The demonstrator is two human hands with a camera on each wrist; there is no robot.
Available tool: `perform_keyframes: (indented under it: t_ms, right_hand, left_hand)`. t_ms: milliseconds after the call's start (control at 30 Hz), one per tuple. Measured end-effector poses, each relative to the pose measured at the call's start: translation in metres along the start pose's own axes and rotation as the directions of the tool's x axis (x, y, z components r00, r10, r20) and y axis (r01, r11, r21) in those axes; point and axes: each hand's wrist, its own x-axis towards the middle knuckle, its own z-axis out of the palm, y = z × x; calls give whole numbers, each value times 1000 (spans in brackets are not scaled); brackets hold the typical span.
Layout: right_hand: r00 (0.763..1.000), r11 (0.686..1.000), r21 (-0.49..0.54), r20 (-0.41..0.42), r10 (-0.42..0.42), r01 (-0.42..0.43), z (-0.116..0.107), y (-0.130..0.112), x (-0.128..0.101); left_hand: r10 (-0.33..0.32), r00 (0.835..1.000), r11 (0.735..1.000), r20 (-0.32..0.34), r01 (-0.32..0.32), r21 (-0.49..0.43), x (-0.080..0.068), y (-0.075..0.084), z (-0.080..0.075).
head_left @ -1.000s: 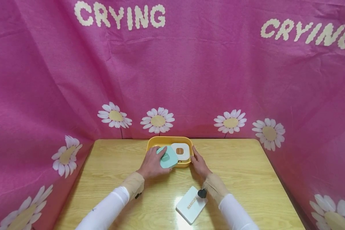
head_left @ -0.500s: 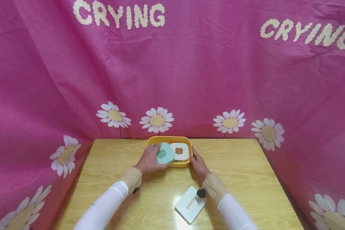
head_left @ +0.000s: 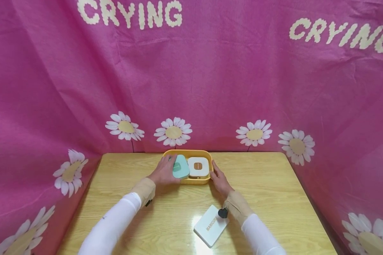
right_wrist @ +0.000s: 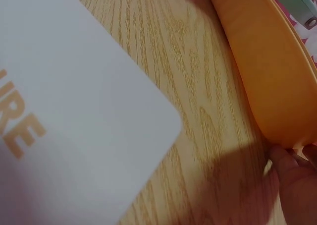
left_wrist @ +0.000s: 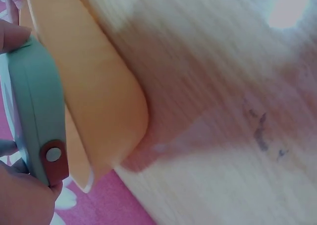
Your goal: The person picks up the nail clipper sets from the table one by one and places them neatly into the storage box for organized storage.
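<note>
Since one second ago, the left hand (head_left: 164, 172) has carried the mint green case (head_left: 180, 166) from the near rim of the yellow tray (head_left: 191, 181) further in, and now the case stands almost on its edge in the left half of the tray. Its fingers curl around the case and grip it. It seems the case is nearly set down beside the white case (head_left: 198, 167), which lies flat in the right half. The right hand (head_left: 219, 180) rests with relaxed fingers against the right side of the tray and holds nothing. This tray sits at the far edge of the worktop (head_left: 274, 191), in the middle. Near the front edge lies a white box (head_left: 210, 226).

Only the left wrist view shows the brown snap tab (left_wrist: 53, 158) on the green case's edge. The right wrist view shows the box lettering large, but cut off.
</note>
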Motion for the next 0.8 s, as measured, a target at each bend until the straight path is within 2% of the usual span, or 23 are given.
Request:
perform_keyframes:
  t_ms: [167,300,400,567,700,800]
  right_hand:
    - [1000,1000,1,7,-11,11,0,-1,0]
    - [1000,1000,10,13,-12,12,0,0,0]
    - [1000,999,40,23,-8,7,-1,2,-1]
    - [999,993,119,35,2,-6,-1,4,1]
    - [999,995,98,33,13,-16,-2,4,2]
    - [999,999,42,29,29,-30,-3,4,3]
  left_hand:
    - [29,999,999,30,-29,26,8,-1,-4]
    - [90,996,992,2,-90,84,14,-4,-5]
    - [110,994,986,-14,-108,125,17,-5,-5]
    - [98,995,988,6,-98,118,20,-8,-6]
    - [84,996,991,33,-87,100,23,-8,-9]
    - [79,996,993,49,-83,87,26,-9,-10]
